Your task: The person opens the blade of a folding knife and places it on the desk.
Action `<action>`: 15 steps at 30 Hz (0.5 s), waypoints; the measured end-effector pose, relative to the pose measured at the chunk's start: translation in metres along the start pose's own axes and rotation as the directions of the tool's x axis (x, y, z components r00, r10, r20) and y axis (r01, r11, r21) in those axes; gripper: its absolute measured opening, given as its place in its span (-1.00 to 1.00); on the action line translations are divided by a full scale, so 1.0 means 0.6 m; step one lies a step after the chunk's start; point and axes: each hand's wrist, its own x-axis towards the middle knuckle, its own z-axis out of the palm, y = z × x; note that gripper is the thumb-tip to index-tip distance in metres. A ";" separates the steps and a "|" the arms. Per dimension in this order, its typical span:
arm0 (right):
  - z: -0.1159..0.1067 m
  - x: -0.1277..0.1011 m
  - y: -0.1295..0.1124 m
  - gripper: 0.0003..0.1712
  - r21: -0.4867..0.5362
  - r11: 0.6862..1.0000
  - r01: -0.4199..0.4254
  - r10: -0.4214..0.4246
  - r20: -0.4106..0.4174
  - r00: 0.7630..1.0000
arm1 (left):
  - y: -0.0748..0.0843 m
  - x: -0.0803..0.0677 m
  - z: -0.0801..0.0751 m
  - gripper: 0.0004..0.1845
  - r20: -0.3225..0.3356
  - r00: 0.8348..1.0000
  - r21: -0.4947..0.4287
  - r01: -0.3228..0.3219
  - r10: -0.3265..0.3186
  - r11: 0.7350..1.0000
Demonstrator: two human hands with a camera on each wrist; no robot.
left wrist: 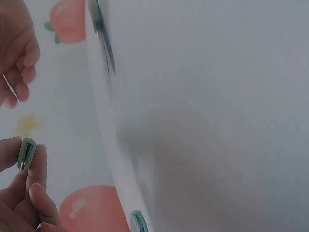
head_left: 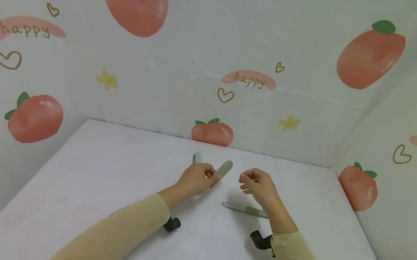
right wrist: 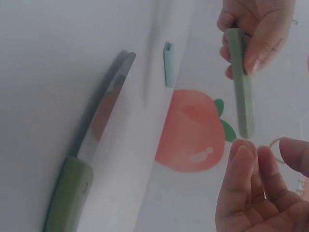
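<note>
My left hand pinches a slim sage-green handle between thumb and fingers, raised over the white table. A dark slot shows in the end of that handle in the left wrist view. To its right, my right hand hangs in the air with loosely bent fingers and nothing between them. A knife with a green handle and pale blade lies on the table; in the head view my right wrist overlaps its handle end. Behind my left hand lies a small teal slotted piece, partly hidden.
The white tabletop ends at a curtain printed with fruit, hearts and "happy". Black wrist cameras stick out from both sleeves close above the table.
</note>
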 end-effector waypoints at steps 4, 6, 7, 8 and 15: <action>0.013 0.002 0.002 -0.71 0.027 1.000 0.004 -0.004 -0.017 1.000 | 0.004 -0.011 0.002 -0.76 -0.010 1.000 -0.012 -0.026 0.025 1.000; 0.020 0.003 0.004 -0.71 0.030 0.999 0.010 -0.009 -0.024 1.000 | 0.005 -0.016 0.004 -0.76 -0.010 0.999 -0.024 -0.042 0.041 0.999; 0.023 0.003 0.005 -0.71 0.031 0.999 0.011 -0.011 -0.026 1.000 | 0.006 -0.019 0.005 -0.77 -0.011 0.999 -0.033 -0.048 0.047 0.998; 0.026 0.003 0.007 -0.70 0.034 0.999 0.010 -0.009 -0.030 0.999 | 0.006 -0.021 0.006 -0.77 -0.010 0.999 -0.039 -0.052 0.052 0.998; 0.041 -0.006 -0.003 -0.63 0.088 0.996 0.028 -0.026 -0.022 0.999 | 0.008 -0.034 0.011 -0.78 -0.009 0.998 -0.068 -0.066 0.065 0.996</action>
